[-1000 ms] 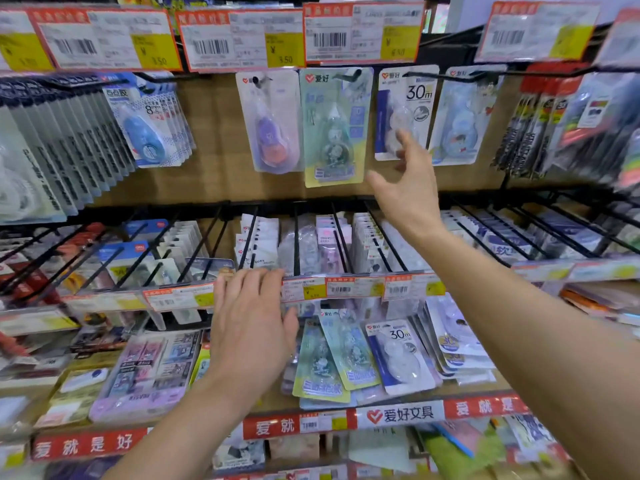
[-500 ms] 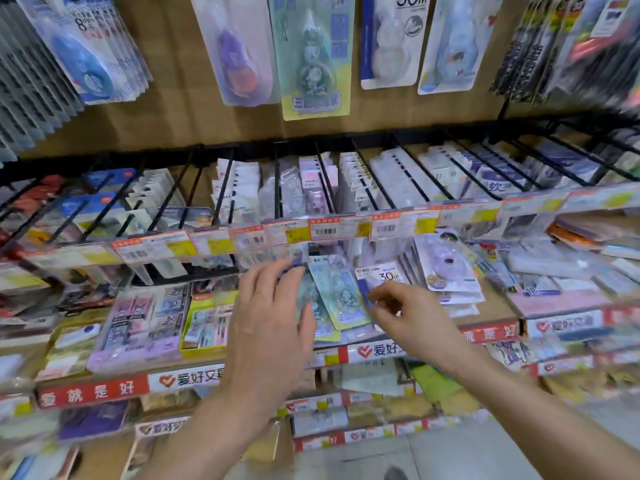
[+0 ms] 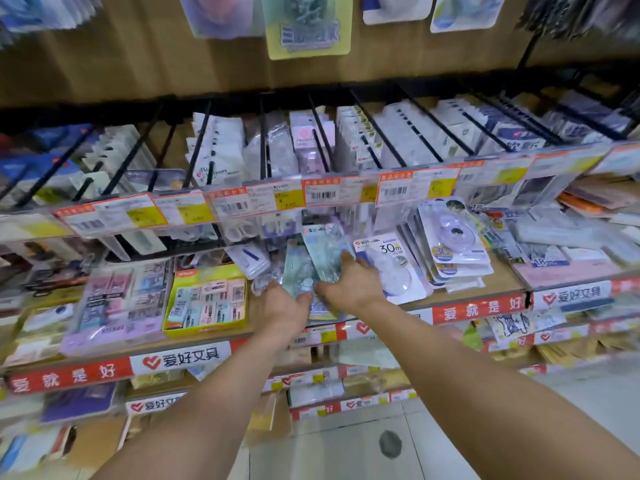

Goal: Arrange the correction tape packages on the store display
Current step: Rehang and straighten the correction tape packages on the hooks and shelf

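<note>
Fingers of my left hand and right hand curl round teal correction tape packages between them; probably light, stiff-carded, slick blisters, best pinched at card edges.

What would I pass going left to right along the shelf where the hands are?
First the lilac box, yellow eraser box, left hand, green packages, right hand, white 30m package, stack of purple packages.
</note>
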